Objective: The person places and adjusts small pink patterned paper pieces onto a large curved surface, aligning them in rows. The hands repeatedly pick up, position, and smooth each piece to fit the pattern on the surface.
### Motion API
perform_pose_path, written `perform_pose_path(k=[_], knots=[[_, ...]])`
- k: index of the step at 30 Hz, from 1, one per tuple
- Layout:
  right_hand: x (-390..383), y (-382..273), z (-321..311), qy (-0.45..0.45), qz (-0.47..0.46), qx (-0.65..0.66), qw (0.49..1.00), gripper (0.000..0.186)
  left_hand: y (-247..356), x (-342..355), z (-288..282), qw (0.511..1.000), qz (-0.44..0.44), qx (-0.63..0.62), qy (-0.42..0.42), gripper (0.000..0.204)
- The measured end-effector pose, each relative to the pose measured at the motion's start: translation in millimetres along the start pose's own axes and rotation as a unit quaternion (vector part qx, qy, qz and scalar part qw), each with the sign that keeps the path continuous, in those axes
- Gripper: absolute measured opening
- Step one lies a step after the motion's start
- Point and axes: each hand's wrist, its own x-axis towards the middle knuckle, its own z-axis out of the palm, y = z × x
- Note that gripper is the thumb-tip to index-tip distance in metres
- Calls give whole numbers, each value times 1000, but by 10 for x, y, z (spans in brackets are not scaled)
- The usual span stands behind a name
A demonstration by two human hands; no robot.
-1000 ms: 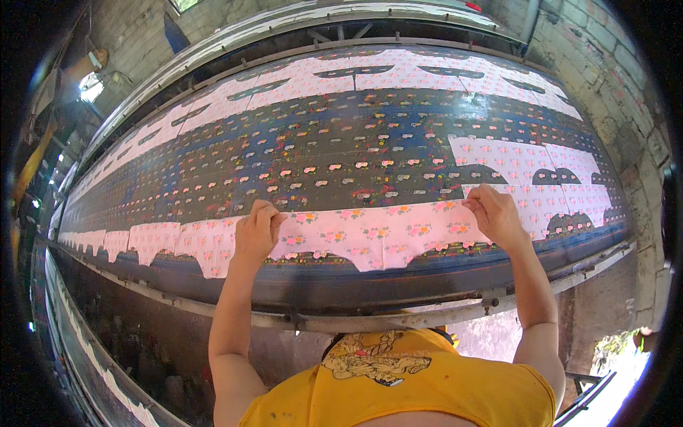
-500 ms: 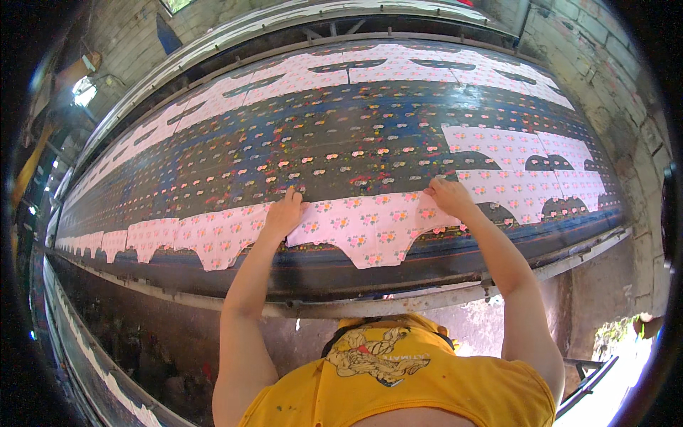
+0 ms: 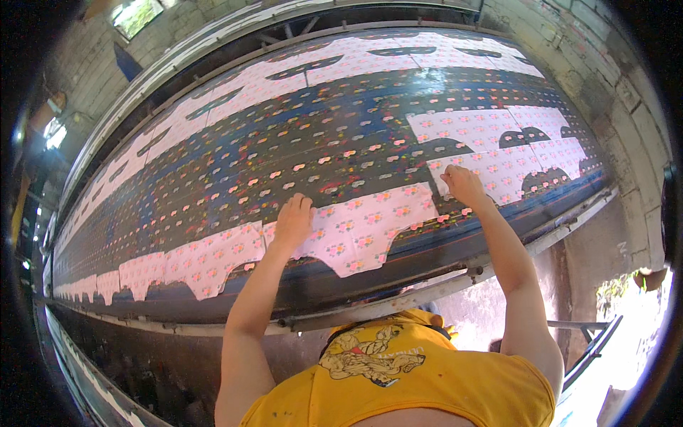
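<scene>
A pink floral fabric piece [image 3: 356, 231] with curved cutouts lies flat on the dark printing table [image 3: 235, 192] in front of me. My left hand [image 3: 293, 219] rests over its upper edge, near the left corner, fingers laid on the cloth and hiding part of that edge. My right hand [image 3: 462, 185] is off this piece, with fingers curled together over the left edge of the neighbouring fabric piece [image 3: 501, 167]. Nothing shows in its fingers. A narrow dark gap separates the two pieces. Another matching piece [image 3: 206, 260] adjoins on the left.
More pink floral pieces [image 3: 306, 71] line the table's far side. Rows of small printed flower marks cover the dark surface between. A metal rail [image 3: 370, 306] runs along the near edge, close to my body. A block wall [image 3: 619, 135] stands at the right.
My right hand has let go of the near piece's upper right corner and moved right onto the neighbouring piece. My left hand has shifted right along the cloth. The view has turned slightly.
</scene>
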Motion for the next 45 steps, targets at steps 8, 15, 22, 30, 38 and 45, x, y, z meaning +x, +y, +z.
perform_pose_path(k=[8, 15, 22, 30, 38, 45], knots=[[56, 1216, -434, 21, 36, 18, 999, 19, 1186, 852, 593, 996, 85, -42, 4, 22], [175, 2871, -658, 31, 15, 41, 999, 10, 2339, 1821, 1428, 993, 44, -103, 24, 20], [339, 3700, -755, 15, -109, 132, 985, 17, 2894, 2374, 1725, 994, -77, -74, 14, 18], [451, 3749, -840, -44, -163, 78, 983, 13, 2955, 2509, 1656, 972, -129, -194, -40, 17], [344, 3799, -716, 3, -191, 71, 979, 16, 3090, 2455, 1710, 984, -103, -142, 17, 15], [234, 3661, -1357, 8, -204, 116, 972, 13, 3323, 2273, 1075, 994, 6, -59, 92, 12]])
